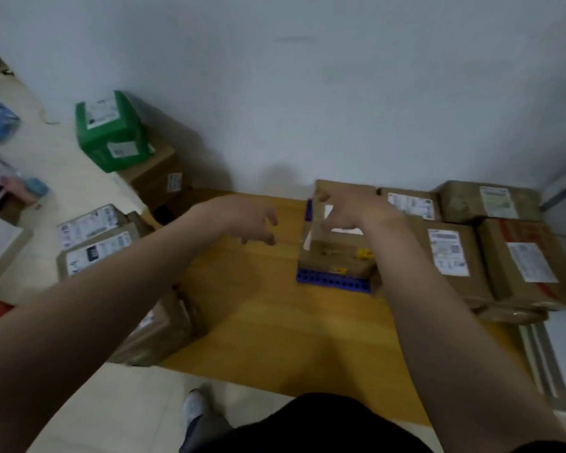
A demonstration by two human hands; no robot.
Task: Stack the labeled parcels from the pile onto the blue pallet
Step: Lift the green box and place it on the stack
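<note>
A small blue pallet (332, 283) lies on a yellow wooden table (275, 322). On the pallet stands a brown labeled parcel (337, 255). My right hand (350, 209) rests on the parcel's top with its fingers spread toward the left edge. To the left of the parcel my left hand (255, 220) hovers over the table, fingers loosely curled and holding nothing. The frame is blurred by motion.
Several labeled brown parcels (448, 253) sit packed at the table's right end. More parcels (95, 237) and a green box (111, 132) lie on the floor at the left, one parcel (157, 328) under my left forearm. A white wall stands behind.
</note>
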